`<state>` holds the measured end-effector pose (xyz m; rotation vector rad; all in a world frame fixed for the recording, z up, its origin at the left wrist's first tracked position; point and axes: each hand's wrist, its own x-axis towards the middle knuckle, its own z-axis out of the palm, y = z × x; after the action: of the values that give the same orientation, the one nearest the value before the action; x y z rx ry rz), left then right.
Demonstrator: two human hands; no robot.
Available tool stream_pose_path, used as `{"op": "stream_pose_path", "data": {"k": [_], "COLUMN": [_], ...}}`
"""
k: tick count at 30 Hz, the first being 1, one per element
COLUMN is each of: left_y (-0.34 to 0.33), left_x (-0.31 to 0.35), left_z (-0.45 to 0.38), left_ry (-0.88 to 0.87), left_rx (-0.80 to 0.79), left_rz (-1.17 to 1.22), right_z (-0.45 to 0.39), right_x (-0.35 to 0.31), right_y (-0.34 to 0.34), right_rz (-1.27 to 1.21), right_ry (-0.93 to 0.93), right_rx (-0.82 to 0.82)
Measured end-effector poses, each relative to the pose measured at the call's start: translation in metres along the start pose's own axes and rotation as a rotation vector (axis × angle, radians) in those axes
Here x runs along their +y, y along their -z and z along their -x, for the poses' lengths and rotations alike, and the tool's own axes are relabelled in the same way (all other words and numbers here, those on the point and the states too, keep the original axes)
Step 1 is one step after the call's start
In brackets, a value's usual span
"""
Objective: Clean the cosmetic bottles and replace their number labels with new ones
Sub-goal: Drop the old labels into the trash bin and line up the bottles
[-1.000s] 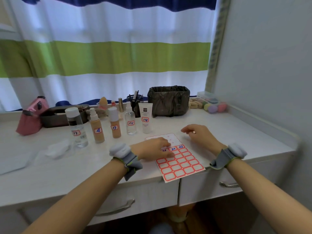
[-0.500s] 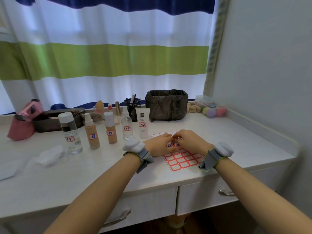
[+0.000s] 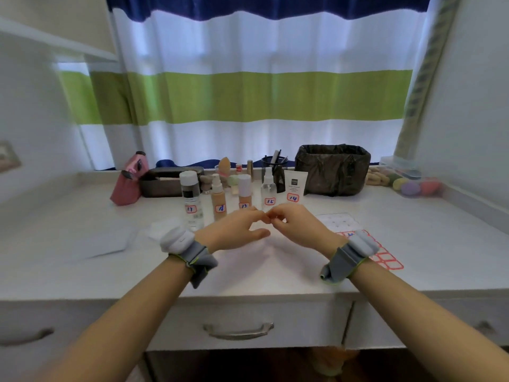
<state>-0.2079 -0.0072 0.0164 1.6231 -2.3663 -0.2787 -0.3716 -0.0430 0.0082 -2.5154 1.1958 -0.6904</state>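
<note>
Right now both hands meet in the air over the middle of the table (image 3: 82, 260). The left hand (image 3: 234, 230) and the right hand (image 3: 297, 227) have fingertips touching, curled like a pinch, but whatever they pinch is too small to see, so I cannot tell if a sticker is held. The label sheet (image 3: 385, 257) lies flat on the table at about 3 o'clock from the hands, partly under the right wrist. Five bottles stand in a row just behind the hands, at 12 o'clock: the clear bottle (image 3: 190, 197) marked 17, a tan bottle (image 3: 219, 201) marked 18, another tan bottle (image 3: 244, 188), the spray bottle (image 3: 268, 188) marked 15, and the white tube (image 3: 294, 186) marked 14. A sticker is likely thin, light and floppy, and it will stick to skin, so it is best held only by one edge. The bottles look hard and smooth, maybe slippery, and tall enough to tip. Hold one around its middle, away from its number. A dark bin (image 3: 333, 169) sits behind the row.
</note>
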Motion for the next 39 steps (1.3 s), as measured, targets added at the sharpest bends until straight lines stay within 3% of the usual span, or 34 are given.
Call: {"op": "stream_pose_path", "data": {"k": [7,12,16,18,23,26,31,35,39], "left_y": [0.021,0.039,0.045,0.045,0.037,0.030,0.030,0.044,0.061], "left_x": [-0.058,-0.108,-0.157,-0.182,-0.210,-0.212,-0.214,-0.212,-0.192], "left_z": [0.067,0.114,0.141,0.151,0.170,0.175,0.175,0.171,0.161], "left_ry": [0.121,0.294,0.533,0.678,1.013,1.030,0.979,0.833,0.689], "left_rx": [0.117,0.355,0.588,0.585,0.397,0.352,0.435,0.691,0.873], "left_rz": [0.112,0.244,0.166,0.099,-0.010,-0.013,0.081,0.296,0.342], "right_z": [-0.020,-0.039,-0.051,-0.057,-0.074,-0.080,-0.084,-0.087,-0.087], "right_x": [-0.062,-0.098,-0.121,-0.129,-0.142,-0.145,-0.148,-0.153,-0.160], "right_y": [-0.042,-0.081,-0.105,-0.113,-0.129,-0.143,-0.150,-0.148,-0.151], "right_rz": [-0.073,0.053,0.176,0.250,0.312,0.344,0.340,0.316,0.271], "right_ry": [0.164,0.260,0.352,0.364,0.286,0.251,0.226,0.216,0.202], "right_rx": [-0.070,-0.188,-0.224,-0.223,-0.267,-0.256,-0.257,-0.303,-0.335]}}
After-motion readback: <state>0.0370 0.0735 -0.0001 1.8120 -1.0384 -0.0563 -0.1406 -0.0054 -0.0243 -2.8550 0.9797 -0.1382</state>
